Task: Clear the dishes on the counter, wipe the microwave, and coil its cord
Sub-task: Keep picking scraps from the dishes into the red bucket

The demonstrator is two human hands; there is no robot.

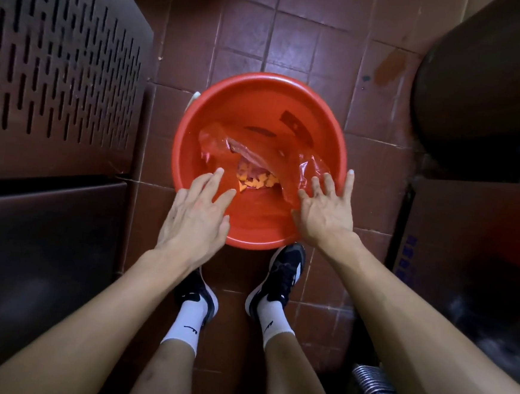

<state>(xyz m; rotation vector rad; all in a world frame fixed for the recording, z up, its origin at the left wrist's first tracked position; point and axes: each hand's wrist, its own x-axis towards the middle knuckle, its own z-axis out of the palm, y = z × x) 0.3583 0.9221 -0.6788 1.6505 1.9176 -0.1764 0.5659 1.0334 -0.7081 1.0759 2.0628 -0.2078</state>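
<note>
- A red plastic basin point(264, 104) sits on the reddish floor tiles point(297, 28), just beyond the person's black trainers point(284, 270).
- Both hands hover over its near rim, fingers spread wide and straight, holding nothing. The left hand point(197, 212) is over the near-left edge, the right hand point(327, 208) over the near-right edge with its fingertips close to the plastic.
- Inside the basin lies a crumpled red plastic bag point(255, 156), and in its opening sits a small heap of orange scraps point(255, 181), possibly vegetable peelings; the dim light makes that hard to settle.
- A dark label or sticker point(297, 126) shows on the far inner wall.
- I judge the basin to be light and fairly stiff, though a thin plastic wall like this flexes if grabbed on one side only. Its glossy surface looks slippery, perhaps damp.
- The sound hold is the rolled rim at two opposite points, left and right, thumbs over the lip, so it lifts level and the scraps stay put.
- The bag is soft and limp; pinched at one corner it would sag and spill.
- To the left stands a perforated metal cabinet point(60, 66); to the right, a dark round container point(491, 90) and a cardboard box point(473, 238).
- No microwave, cord or counter is in sight.
</note>
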